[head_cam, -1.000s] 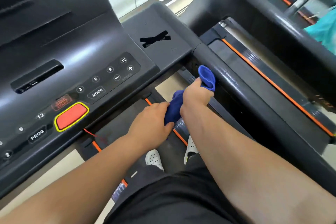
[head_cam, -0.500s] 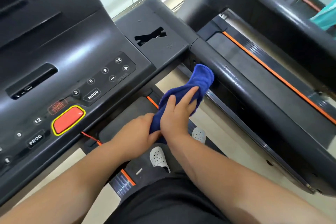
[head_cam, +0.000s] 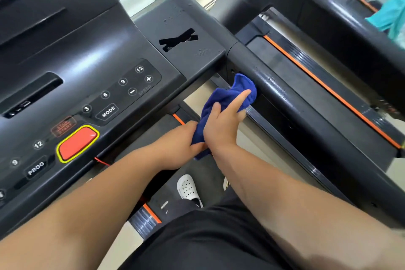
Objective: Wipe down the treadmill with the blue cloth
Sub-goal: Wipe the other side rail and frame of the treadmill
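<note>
I am looking down over both forearms at the treadmill's console (head_cam: 92, 55) and its right handrail (head_cam: 306, 103), and I am judging the wipe-down to be somewhere in its early or middle stretch. The blue cloth (head_cam: 228, 98) is bunched between my two hands, its top end lying against the inner side of the handrail just below where the rail joins the console. My right hand (head_cam: 221, 129) is pressing the cloth there, forefinger stretched out over the fabric and the other fingers (head_cam: 215, 108) curled loosely around it. My left hand (head_cam: 182, 140) is closing around the cloth's lower tail, fingers wrapped shut on it, though their tips are hidden under the fabric. Droplets and streaks are showing on the top of the handrail and on the flat panel (head_cam: 186, 35) beside the console, so I am reading those parts as wetted but not yet dried or fully wiped. The console buttons (head_cam: 122, 92) and the red stop button (head_cam: 76, 143) are looking dry, and I cannot tell whether they have been cleaned. The belt (head_cam: 197, 173) under my white shoe (head_cam: 188, 188), the far length of the handrail, and the rest of the frame are, as I am judging it, waiting their turn.
</note>
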